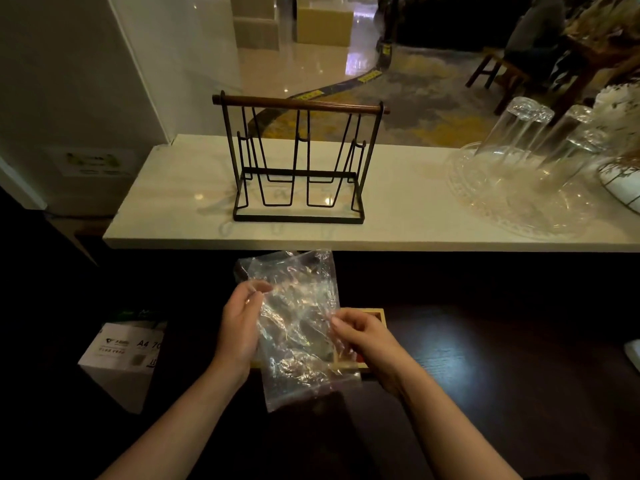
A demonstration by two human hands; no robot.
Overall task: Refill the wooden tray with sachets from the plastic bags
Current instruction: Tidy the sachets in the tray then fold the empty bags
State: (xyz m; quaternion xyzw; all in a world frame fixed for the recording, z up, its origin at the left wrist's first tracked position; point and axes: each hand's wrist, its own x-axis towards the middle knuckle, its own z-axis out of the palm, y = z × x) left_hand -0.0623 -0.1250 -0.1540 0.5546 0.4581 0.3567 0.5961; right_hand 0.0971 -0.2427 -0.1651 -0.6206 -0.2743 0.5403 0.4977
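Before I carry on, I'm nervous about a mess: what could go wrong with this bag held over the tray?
1. The plastic bag, held by left hand and right hand, hides most of the wooden tray, so sachets may miss it.
2. The dark surface could hide dropped sachets.
3. The crumpled, glaring film hides what remains inside.

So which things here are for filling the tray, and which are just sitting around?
For the job:
plastic bag, held by the left hand and right hand
wooden tray underneath

Just sitting around:
wire rack
upturned glasses on a glass platter
paper box
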